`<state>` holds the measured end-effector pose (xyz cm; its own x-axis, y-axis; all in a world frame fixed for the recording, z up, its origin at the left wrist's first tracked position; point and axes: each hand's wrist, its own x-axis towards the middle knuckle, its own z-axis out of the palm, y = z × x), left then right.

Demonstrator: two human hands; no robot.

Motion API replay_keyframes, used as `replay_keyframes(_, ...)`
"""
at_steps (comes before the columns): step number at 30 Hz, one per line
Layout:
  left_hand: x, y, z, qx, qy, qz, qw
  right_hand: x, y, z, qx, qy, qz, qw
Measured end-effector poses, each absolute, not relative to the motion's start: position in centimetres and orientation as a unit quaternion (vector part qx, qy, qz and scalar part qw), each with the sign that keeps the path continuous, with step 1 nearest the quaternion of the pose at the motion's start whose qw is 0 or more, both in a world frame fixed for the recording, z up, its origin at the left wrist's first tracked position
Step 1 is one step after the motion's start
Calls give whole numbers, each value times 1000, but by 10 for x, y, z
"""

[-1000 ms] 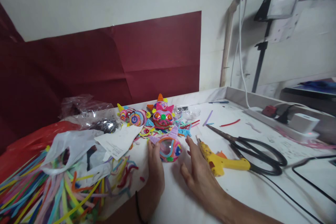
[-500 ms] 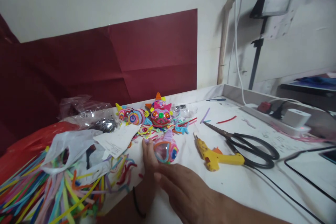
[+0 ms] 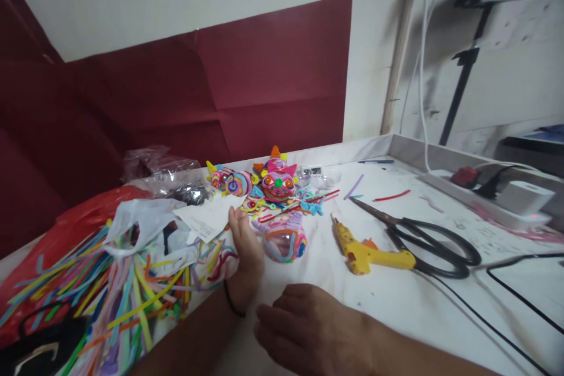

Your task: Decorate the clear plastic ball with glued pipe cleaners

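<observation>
Head camera is showing us our left hand (image 3: 244, 242) lying flat on the white table (image 3: 396, 299), fingers stretched out and gripping nothing, its thumb side touching or just short of the pipe-cleaner ball ornament (image 3: 285, 239). We are seeing that ornament, a clear dome wrapped in pink, blue and orange strands with a lilac tuft on top, sitting immediately to the right of our left fingers and a little ahead of the wrist with its black band. Our right hand (image 3: 308, 329) is resting nearer to us, knuckles up and fingers loosely curled toward the left, holding nothing; the ornament is lying straight ahead of it, with bare tabletop between. So we are judging the left hand to be the nearer one by far. The ornament is roughly round, so no long axis is showing.

Further right of the ornament the yellow glue gun (image 3: 370, 252) is pointing its nozzle away and to the left, and beyond it the black scissors (image 3: 423, 238) are lying with blades aimed the same way. Left of our left hand loose pipe cleaners (image 3: 123, 299) are spilling out beside a white paper slip (image 3: 207, 217).
</observation>
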<state>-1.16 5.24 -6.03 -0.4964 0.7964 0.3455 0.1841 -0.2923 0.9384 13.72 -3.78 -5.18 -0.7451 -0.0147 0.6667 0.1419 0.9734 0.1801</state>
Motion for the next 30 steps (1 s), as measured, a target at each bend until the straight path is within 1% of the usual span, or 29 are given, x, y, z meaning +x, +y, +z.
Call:
replay_keyframes(3, -11, 50, -37, 415, 513, 724, 202, 136, -38, -50, -17, -939, -96, 329)
replay_keyframes(5, -10, 48, -20, 414, 449, 770, 186, 135, -40, -49, -15, -949, -86, 302)
replay_keyframes(7, -11, 46, -3, 417, 383, 801, 193, 133, -42, -49, -19, -955, -85, 282)
replay_keyframes(10, -12, 40, 19, 430, 321, 815, 218, 131, -44, -50, -26, -956, -92, 278)
replay_keyframes(15, -20, 18, 44, 426, 297, 829, 208, 131, -45, -54, -39, -953, -88, 287)
replay_keyframes(20, -37, -19, 58, 429, 296, 834, 181, 132, -46, -56, -34, -950, -88, 298)
replay_keyframes(23, -53, -40, 59, 465, 316, 807, 181, 133, -46, -56, -23, -949, -91, 300)
replay_keyframes(26, -73, -56, 53, 526, 376, 741, 182, 133, -47, -57, -21, -951, -95, 295)
replay_keyframes(30, -98, -65, 30, 617, 528, 556, 178, 133, -48, -58, -30, -954, -99, 281)
